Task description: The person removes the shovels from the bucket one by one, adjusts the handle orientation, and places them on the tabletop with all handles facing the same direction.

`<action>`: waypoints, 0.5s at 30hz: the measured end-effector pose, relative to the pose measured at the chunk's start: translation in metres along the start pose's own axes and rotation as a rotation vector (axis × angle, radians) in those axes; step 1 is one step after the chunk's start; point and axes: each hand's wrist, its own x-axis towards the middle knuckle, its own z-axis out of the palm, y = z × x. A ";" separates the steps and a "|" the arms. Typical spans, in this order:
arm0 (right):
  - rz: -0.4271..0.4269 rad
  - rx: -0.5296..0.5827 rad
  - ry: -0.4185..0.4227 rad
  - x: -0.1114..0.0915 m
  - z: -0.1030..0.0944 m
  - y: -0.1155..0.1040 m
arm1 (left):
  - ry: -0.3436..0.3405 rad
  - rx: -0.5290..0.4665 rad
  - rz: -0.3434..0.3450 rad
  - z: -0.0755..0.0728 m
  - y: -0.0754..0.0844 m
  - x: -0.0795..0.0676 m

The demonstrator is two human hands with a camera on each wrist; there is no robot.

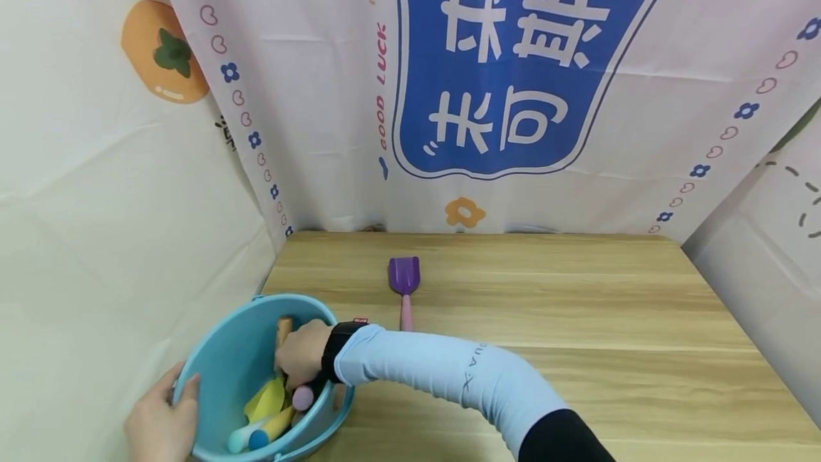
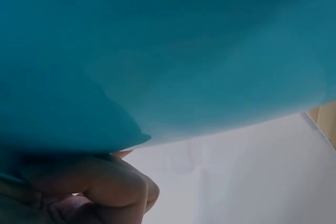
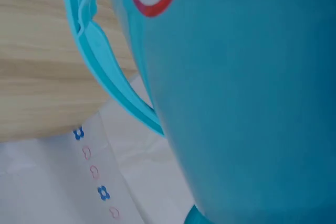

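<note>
A light-blue bucket (image 1: 221,348) stands at the table's left front, tilted so its inside faces me. My left hand (image 1: 163,416) grips its left rim, thumb inside; the left wrist view shows curled fingers (image 2: 118,184) under the blue wall. Inside the bucket is my right hand (image 1: 304,353), next to a tan-orange handle (image 1: 284,329); its fingertips are hidden, so whether it holds anything is unclear. Below it lie a yellow piece (image 1: 266,399), a yellow handle with a blue end (image 1: 272,428), a pale-blue handle (image 1: 242,435) and a mauve-ended handle (image 1: 303,398).
A toy shovel with a purple blade (image 1: 404,275) and pink handle lies on the wooden table (image 1: 577,319) beyond my right forearm. The bucket's carrying handle (image 3: 113,74) hangs at its side. Printed cloth (image 1: 333,105) hangs behind the table and at both sides.
</note>
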 end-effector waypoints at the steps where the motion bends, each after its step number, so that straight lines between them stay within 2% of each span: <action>1: 0.005 -0.022 -0.004 0.000 0.001 0.000 | 0.002 -0.001 0.000 0.000 0.000 0.000; 3: 0.014 -0.049 -0.018 0.000 0.003 -0.001 | 0.007 0.002 -0.004 0.001 0.000 -0.001; 6: 0.027 -0.003 -0.060 0.001 0.004 -0.002 | 0.009 -0.008 -0.011 0.002 0.001 -0.001; 8: 0.016 0.010 -0.055 0.002 0.004 -0.002 | 0.009 -0.008 -0.023 0.002 0.001 -0.002; 13: -0.028 -0.070 0.034 0.000 0.003 0.001 | -0.003 -0.009 -0.036 0.002 0.000 0.001; 15: -0.027 -0.106 0.064 -0.001 0.002 0.002 | -0.005 -0.016 -0.021 0.003 0.001 0.001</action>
